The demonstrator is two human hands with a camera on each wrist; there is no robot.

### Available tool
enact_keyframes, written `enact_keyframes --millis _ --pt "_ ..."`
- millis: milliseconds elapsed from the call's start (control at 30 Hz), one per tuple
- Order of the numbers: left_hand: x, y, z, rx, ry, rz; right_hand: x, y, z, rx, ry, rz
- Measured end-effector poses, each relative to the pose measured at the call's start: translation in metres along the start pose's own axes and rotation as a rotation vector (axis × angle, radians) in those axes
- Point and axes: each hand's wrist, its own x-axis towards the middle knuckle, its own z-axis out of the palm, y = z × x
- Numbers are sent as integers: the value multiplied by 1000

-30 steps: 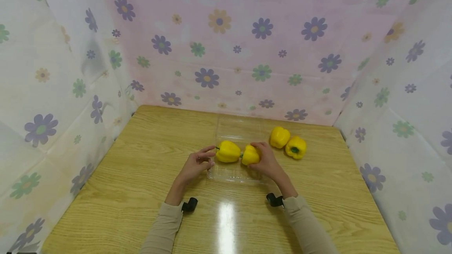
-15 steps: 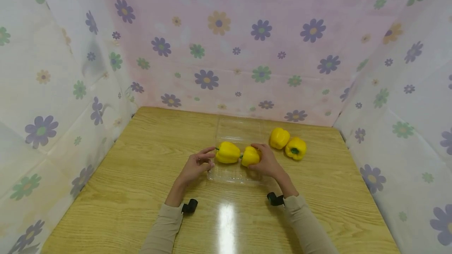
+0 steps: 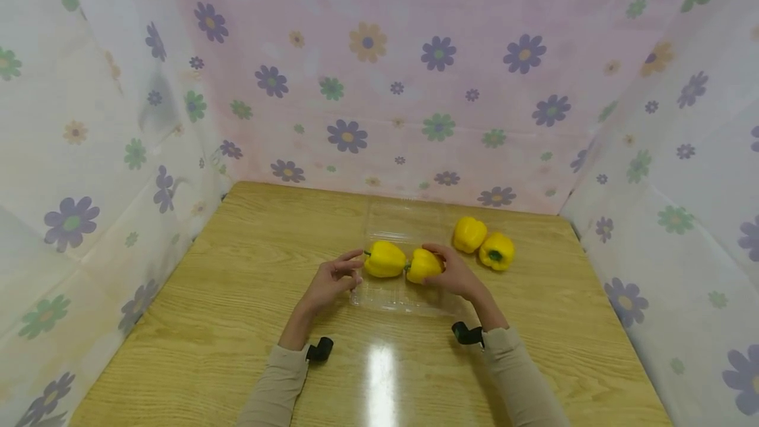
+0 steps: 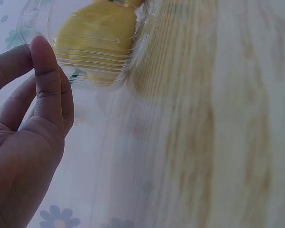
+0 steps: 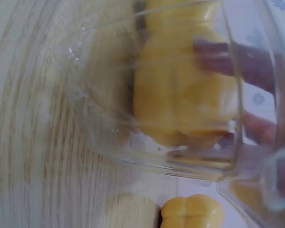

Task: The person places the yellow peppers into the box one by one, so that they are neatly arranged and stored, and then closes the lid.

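A clear plastic clamshell container lies on the table with its lid folded back. Two yellow bell peppers lie on their sides in its base, the left pepper and the right pepper, both stems toward the left. With thumb and fingertips, my left hand pinches the container's left rim, as the left wrist view shows. My right hand holds the right pepper from its right end, fingers at the far side and thumb at the near side. The right wrist view shows these fingers through the clear wall.
Two more yellow bell peppers, a rear one and a front one, rest on the wooden table just right of the container. Flowered cloth hangs behind and at both sides.
The right hand has shifted slightly right, with its pepper showing more between the fingers. The container and the left hand have shifted slightly right too. The two peppers outside have not moved.
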Motion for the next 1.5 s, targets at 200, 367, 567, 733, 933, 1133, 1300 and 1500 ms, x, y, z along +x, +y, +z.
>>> enact_keyframes --millis 200,367,567,733,933,1133,1300,1500 --pt "0 1 0 8 -1 -10 -1 -2 3 1 49 3" --pt "0 0 0 9 0 -7 -1 -5 4 -5 65 28" --pt "1 -2 1 6 -4 1 1 -2 2 -9 59 42" --pt "1 -2 1 9 1 1 2 1 1 18 41 31" --pt "1 -2 1 -8 -1 -5 2 0 2 25 29 -35" --pt "1 -2 0 -3 5 -12 5 0 1 9 23 -43" --pt "1 -1 0 12 11 -16 4 -3 1 -37 34 -47" --pt "1 -2 0 1 4 -7 1 -8 3 -69 75 -16"
